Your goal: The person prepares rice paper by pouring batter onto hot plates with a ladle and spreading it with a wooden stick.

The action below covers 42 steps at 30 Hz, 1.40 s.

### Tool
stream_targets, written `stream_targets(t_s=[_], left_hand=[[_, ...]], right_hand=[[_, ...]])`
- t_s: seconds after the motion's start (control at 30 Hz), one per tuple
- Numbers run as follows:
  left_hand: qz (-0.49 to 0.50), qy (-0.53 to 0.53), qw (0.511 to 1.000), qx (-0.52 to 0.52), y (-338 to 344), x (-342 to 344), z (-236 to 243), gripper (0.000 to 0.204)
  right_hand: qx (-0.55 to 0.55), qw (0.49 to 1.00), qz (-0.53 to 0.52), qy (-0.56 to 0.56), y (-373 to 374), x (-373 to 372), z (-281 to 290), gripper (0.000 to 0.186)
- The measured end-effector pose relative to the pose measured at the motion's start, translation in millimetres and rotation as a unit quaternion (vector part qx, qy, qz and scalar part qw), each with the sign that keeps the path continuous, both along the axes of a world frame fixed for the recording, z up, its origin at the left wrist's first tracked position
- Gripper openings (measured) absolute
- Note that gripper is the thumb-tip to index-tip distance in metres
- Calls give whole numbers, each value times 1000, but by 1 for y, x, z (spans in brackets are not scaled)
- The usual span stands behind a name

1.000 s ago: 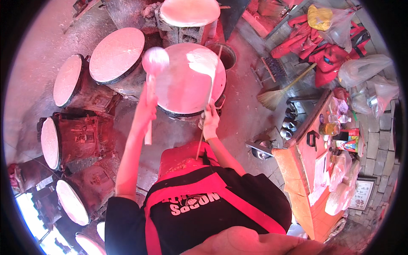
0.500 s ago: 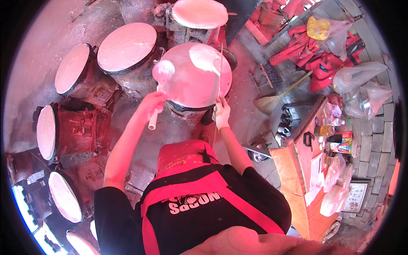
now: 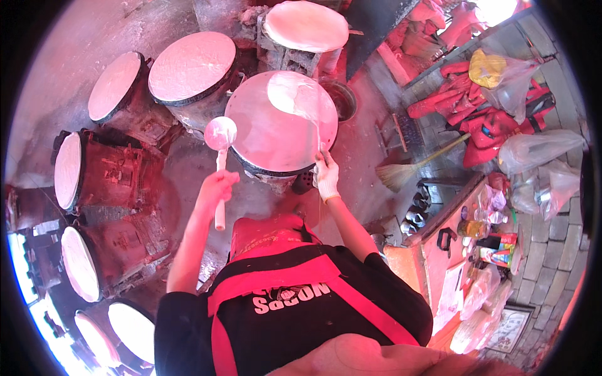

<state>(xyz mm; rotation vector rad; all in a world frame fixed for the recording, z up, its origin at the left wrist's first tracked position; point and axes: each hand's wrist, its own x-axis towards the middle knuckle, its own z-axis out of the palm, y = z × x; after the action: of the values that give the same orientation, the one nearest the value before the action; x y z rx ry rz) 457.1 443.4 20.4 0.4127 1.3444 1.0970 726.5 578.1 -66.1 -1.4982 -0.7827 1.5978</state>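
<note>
Head view, moment of pouring tools held over a round griddle. The griddle, pale and dark-rimmed, stands in front of the person, with a white puddle on its far right part. The left hand is closed around the handle of a ladle. Compared with half a second ago, the ladle's bowl is nearer the person: earlier it overlaps the griddle's left side, whereas now it sits at the near left rim, its handle pointing back toward the person. The right hand is at the near right rim, its fingers pinched on a thin stick. Formerly the stick reaches past the puddle toward the far rim; now only a short length shows beyond the fingertips, ending near the puddle's lower right edge. The puddle remains on the same part of the griddle.

Surroundings: other pale-topped round stoves stand to the left and beyond; one at the lower left, formerly a sliver behind the sleeve, now shows more fully. A metal pot stands just beside the griddle. Farther right lie a broom, red bags and an orange table.
</note>
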Motion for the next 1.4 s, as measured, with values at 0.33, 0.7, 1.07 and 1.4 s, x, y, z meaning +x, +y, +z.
stream_targets(t_s=[0.33,0.7,1.07,1.4], left_hand=[[204,-2,979,-9,-54,89,-24,56],[385,-86,918,-43,-87,137,-41,44],[494,-316,810,13,-105,145,-26,24],[516,-376,769,32,-154,161,-32,21]], right_hand=[[-66,952,280,104,35,31,20,39],[-8,932,361,8,92,26,10,42],[-9,928,372,-28,144,53,14,32],[-36,866,497,34,174,81,-9,43]])
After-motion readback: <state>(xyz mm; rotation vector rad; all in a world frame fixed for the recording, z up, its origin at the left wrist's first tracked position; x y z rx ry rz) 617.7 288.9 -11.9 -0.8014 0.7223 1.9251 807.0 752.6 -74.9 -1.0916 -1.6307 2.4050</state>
